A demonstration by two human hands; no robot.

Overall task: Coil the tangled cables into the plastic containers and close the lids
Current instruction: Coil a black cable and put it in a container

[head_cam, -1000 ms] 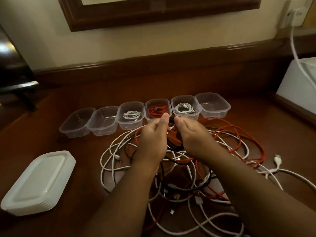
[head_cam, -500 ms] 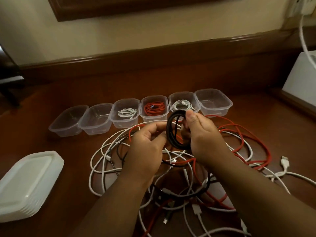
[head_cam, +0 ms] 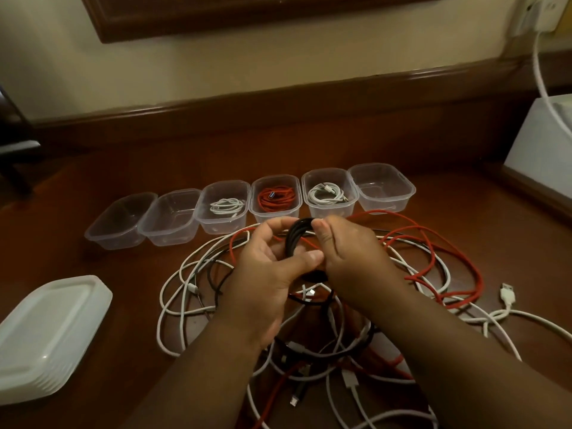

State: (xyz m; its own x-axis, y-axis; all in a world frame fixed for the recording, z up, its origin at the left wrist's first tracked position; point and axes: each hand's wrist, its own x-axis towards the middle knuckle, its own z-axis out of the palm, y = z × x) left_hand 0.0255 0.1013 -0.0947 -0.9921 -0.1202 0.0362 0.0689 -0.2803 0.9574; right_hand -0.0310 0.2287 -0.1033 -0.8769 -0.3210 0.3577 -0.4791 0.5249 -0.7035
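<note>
A black cable coil [head_cam: 295, 238] is held upright between both hands, above a tangle of white, red and black cables [head_cam: 427, 274] on the wooden table. My left hand [head_cam: 269, 267] pinches the coil's lower part between thumb and fingers. My right hand [head_cam: 349, 252] pinches its top. Behind them stands a row of several clear plastic containers: the two on the left [head_cam: 120, 221] are empty, then one holds a white coil [head_cam: 227, 206], one a red coil [head_cam: 276, 196], one a white coil [head_cam: 328, 193], and the rightmost [head_cam: 383, 188] is empty.
A stack of white lids [head_cam: 46, 332] lies at the table's left front. A white box [head_cam: 544, 150] sits at the right with a white cord running up to a wall outlet [head_cam: 538, 10]. A raised wooden ledge [head_cam: 278, 109] runs behind the containers.
The black coil has been squeezed from a round loop into a tighter, narrower bundle. My left thumb has come across its lower part. The camera view shifted slightly.
</note>
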